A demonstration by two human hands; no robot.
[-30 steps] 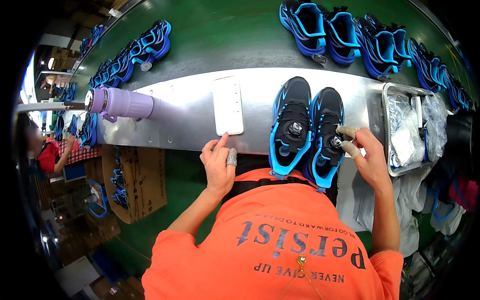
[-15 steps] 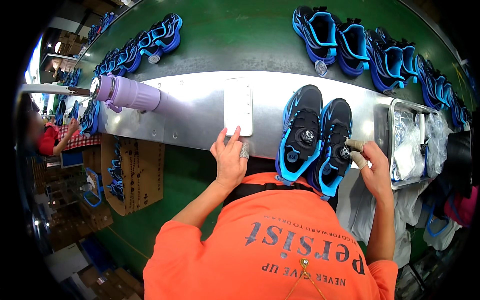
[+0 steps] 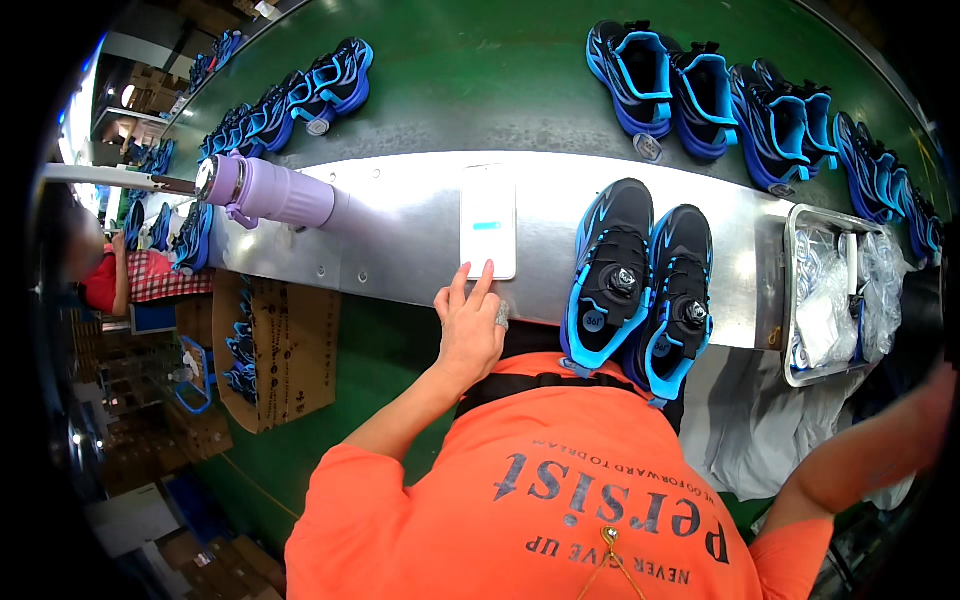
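My left hand (image 3: 470,325), with a ring on one finger, rests at the near edge of the metal shelf (image 3: 400,235). Its spread fingertips touch the bottom edge of a white phone (image 3: 488,220) that lies flat with its screen lit. A pair of black and blue shoes (image 3: 640,285) stands side by side just right of the hand, heels hanging over the shelf edge. My right forearm reaches out to the far right. My right hand (image 3: 935,398) is blurred at the picture's dark rim, away from the shoes, and its fingers cannot be made out.
A purple bottle (image 3: 270,195) lies on the shelf's left end. A metal tray (image 3: 790,300) of clear plastic bags sits at the right. Several blue shoes (image 3: 700,95) ride the green belt (image 3: 480,80) beyond. A cardboard box (image 3: 290,350) and a person in red (image 3: 110,280) are at lower left.
My right hand has let go of the right shoe and swung out to the far right. My left hand stays at the phone, whose screen now shows a lit bar.
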